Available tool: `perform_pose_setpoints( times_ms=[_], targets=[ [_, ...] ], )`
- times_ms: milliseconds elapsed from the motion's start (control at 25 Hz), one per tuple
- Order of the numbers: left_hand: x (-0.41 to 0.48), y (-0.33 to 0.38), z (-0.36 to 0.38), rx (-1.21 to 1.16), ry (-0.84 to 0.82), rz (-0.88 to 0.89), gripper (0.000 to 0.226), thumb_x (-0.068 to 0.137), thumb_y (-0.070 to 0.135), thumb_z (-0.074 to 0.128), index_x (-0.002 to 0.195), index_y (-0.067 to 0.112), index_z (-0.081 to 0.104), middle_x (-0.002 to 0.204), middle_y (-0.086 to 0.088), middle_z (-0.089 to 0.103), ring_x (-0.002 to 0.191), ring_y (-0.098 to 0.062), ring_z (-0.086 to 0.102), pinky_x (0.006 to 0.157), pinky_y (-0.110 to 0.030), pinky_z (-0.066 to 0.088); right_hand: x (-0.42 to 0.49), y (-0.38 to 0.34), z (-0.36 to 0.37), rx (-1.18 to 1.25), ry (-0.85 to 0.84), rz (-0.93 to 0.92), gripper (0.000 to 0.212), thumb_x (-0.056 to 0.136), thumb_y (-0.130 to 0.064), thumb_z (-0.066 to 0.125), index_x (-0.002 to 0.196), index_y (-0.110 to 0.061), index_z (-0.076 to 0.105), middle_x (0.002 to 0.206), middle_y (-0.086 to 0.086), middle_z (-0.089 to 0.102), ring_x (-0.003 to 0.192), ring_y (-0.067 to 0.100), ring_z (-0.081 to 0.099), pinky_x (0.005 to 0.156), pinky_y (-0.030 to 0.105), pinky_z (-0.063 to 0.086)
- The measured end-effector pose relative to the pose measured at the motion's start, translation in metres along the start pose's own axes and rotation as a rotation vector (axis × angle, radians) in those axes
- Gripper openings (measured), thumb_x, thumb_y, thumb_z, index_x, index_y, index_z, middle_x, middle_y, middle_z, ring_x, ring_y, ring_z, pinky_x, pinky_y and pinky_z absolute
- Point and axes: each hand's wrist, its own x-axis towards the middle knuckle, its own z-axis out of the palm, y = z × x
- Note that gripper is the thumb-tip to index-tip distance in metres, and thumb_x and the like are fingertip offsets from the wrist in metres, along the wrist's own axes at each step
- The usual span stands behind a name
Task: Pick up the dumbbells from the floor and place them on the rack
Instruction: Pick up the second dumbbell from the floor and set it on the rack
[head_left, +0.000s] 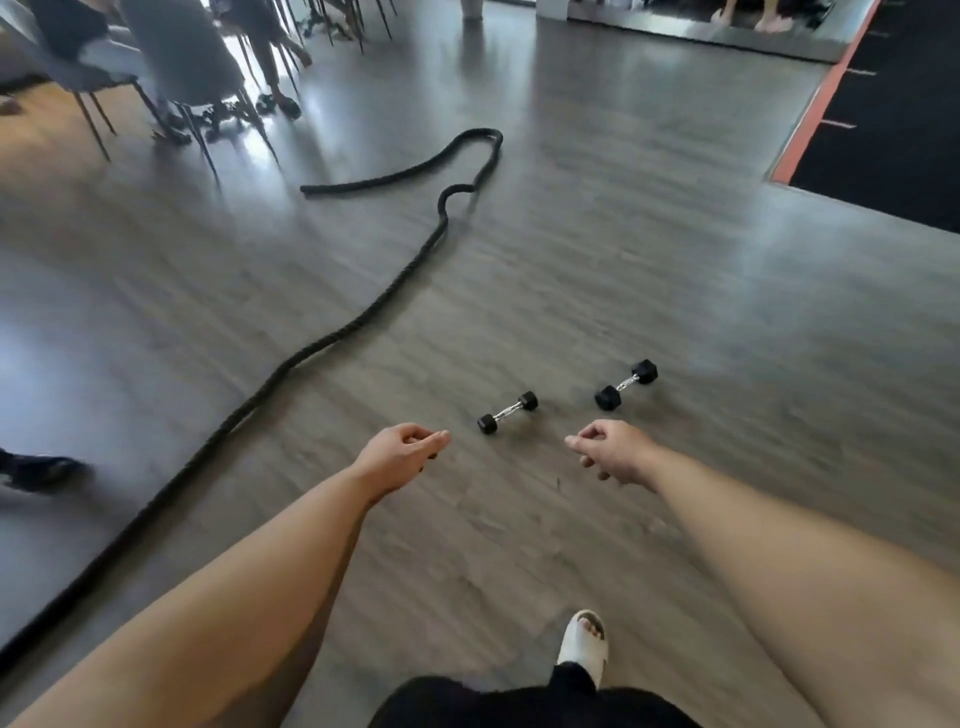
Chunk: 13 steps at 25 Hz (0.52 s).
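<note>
Ahead, dumbbells (508, 412) on floor (675, 249), rope (358, 319) leftward.

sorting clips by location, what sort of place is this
Probably a gym or fitness studio: a battle rope snakes over the wood-look floor, a nearer hex dumbbell and a farther hex dumbbell lie on it, and an orange-edged black mat lies at right.

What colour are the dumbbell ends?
Black on both the near dumbbell and the far dumbbell, with silver handles; head view.

Two dumbbells (508, 412) (626, 384) lie right of the rope (332, 338).
</note>
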Motion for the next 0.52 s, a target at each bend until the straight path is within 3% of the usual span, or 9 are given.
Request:
perform_pose_setpoints(
  times_ms=[200, 360, 440, 520],
  targets=[
    [0.055, 0.040, 0.032, -0.136, 0.022, -0.016, 0.037, 0.090, 0.054, 0.075, 0.098, 0.018, 0.076, 0.097, -0.004, 0.080, 0.074, -0.016, 0.065, 0.055, -0.017, 0.050, 0.081, -0.009, -0.078, -0.095, -0.024, 0.026, 0.036, 0.092, -0.054, 0.067, 0.105, -0.021, 0.068, 0.090, -0.002, 0.072, 0.065, 0.019, 0.059, 0.056, 0.027, 0.039],
    [0.109, 0.037, 0.043, -0.094, -0.026, -0.098, 0.036, 0.089, 0.057, 0.073, 0.101, 0.023, 0.076, 0.096, 0.005, 0.079, 0.079, -0.012, 0.069, 0.080, -0.030, 0.055, 0.152, -0.022, -0.076, -0.188, -0.123, 0.006, 0.037, 0.089, -0.056, 0.070, 0.108, -0.025, 0.069, 0.105, -0.003, 0.072, 0.080, 0.016, 0.064, 0.066, 0.027, 0.046],
    [0.158, 0.028, 0.041, -0.116, -0.037, -0.156, 0.041, 0.090, 0.057, 0.072, 0.107, 0.020, 0.076, 0.098, 0.003, 0.080, 0.079, -0.012, 0.070, 0.081, -0.030, 0.054, 0.198, -0.029, -0.067, -0.244, -0.175, -0.008, 0.043, 0.088, -0.056, 0.071, 0.116, -0.024, 0.068, 0.113, -0.002, 0.070, 0.099, 0.018, 0.066, 0.082, 0.030, 0.049],
    [0.208, 0.022, 0.039, -0.130, -0.081, -0.222, 0.043, 0.090, 0.056, 0.073, 0.109, 0.018, 0.075, 0.100, 0.001, 0.080, 0.084, -0.015, 0.071, 0.081, -0.032, 0.055, 0.242, -0.036, -0.060, -0.279, -0.208, 0.026, 0.046, 0.088, -0.054, 0.072, 0.120, -0.022, 0.066, 0.114, 0.000, 0.068, 0.106, 0.019, 0.065, 0.089, 0.030, 0.048]
  ],
)
